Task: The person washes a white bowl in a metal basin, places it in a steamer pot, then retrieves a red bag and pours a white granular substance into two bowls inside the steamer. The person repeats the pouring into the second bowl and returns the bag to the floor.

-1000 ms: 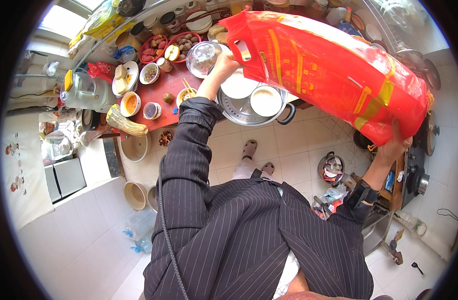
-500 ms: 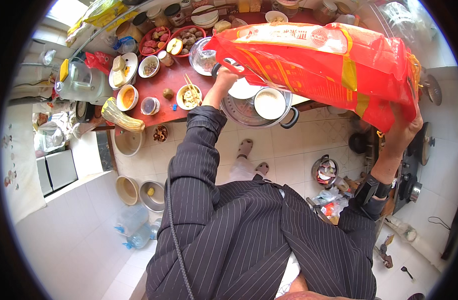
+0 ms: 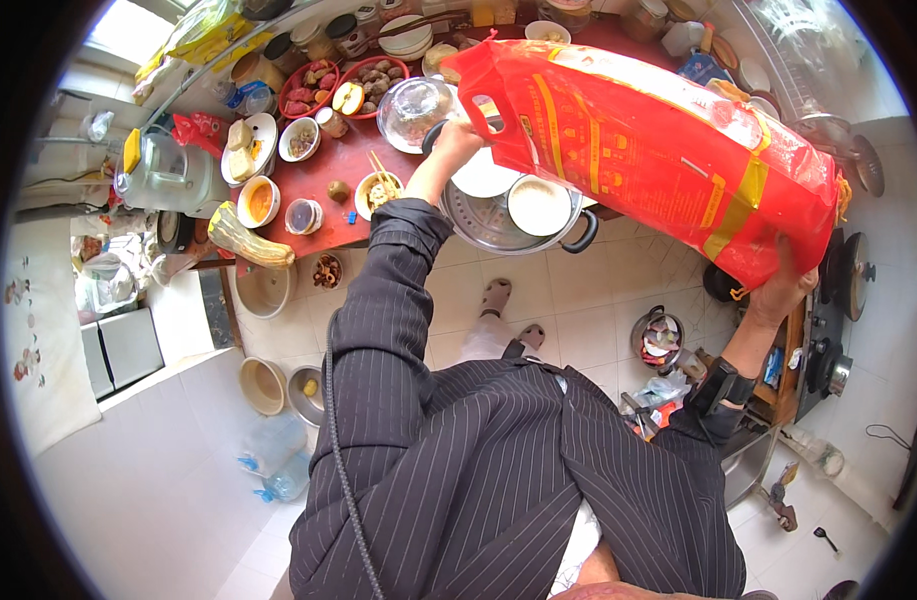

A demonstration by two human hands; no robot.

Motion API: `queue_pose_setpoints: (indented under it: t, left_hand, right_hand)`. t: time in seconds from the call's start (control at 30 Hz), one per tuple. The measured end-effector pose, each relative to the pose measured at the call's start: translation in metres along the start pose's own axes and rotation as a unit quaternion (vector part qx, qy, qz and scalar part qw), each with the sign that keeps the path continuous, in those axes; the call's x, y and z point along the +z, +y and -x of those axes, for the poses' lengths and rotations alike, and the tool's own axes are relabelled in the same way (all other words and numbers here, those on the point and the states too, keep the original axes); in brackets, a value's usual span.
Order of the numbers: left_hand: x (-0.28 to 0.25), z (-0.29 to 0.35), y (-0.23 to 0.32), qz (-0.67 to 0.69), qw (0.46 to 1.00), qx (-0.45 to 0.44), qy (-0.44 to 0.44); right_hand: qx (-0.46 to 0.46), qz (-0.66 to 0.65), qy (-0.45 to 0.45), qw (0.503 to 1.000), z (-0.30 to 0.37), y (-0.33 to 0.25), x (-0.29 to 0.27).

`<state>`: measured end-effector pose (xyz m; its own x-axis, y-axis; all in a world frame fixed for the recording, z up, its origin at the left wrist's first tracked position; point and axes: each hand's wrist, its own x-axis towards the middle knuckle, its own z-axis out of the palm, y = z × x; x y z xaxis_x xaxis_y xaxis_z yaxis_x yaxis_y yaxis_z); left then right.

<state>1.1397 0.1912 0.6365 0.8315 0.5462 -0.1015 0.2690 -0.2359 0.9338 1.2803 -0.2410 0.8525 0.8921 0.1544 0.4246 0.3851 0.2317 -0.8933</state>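
Note:
A large red plastic bag (image 3: 628, 150) with a carry hole at its left end stretches above the table's front edge and the floor. At that end my left hand (image 3: 458, 145) is closed on the bag's edge, its fingertips partly hidden. My right hand (image 3: 783, 290) grips the lower right end. Beneath the left end stands a metal pot (image 3: 468, 228) with black handles. In it sit a white bowl (image 3: 539, 205) with pale contents and another white dish (image 3: 481, 178), partly covered by bag and hand. A clear domed lid (image 3: 414, 108) is beside the pot.
The red table (image 3: 318, 180) bears a bowl with chopsticks (image 3: 380, 190), an orange-filled bowl (image 3: 258, 203), a long squash (image 3: 248, 238) and baskets of roots (image 3: 378, 78). Buckets (image 3: 263, 385) and a pot of scraps (image 3: 658, 338) stand on the floor. At right is a stove (image 3: 828, 345).
The bag has swung: its left end shifted right, and its right end dropped lower. My right hand has come down and slightly left with it. My left hand has barely moved.

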Motion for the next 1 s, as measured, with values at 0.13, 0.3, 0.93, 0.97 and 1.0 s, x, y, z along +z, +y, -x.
queue_pose_setpoints:
  t: [0.13, 0.3, 0.93, 0.97, 1.0]
  left_hand:
    - [-0.003, -0.004, 0.009, -0.01, 0.999, -0.006, -0.032]
    - [-0.007, -0.002, 0.015, 0.003, 0.999, 0.004, -0.032]
    - [-0.003, 0.004, -0.017, 0.106, 0.988, -0.109, 0.024]
    - [-0.004, 0.004, -0.016, 0.11, 0.989, -0.1, 0.024]
    - [-0.005, 0.003, -0.015, 0.106, 0.989, -0.104, 0.026]
  right_hand:
    - [0.002, -0.039, 0.028, 0.999, 0.016, 0.003, -0.008]
    - [0.006, -0.057, 0.044, 0.997, 0.022, -0.003, -0.005]
    - [-0.073, 0.122, -0.114, 0.983, -0.009, -0.054, 0.069]
    - [-0.064, 0.129, -0.104, 0.984, -0.009, -0.052, 0.067]
    - [-0.068, 0.107, -0.101, 0.987, -0.01, -0.049, 0.063]
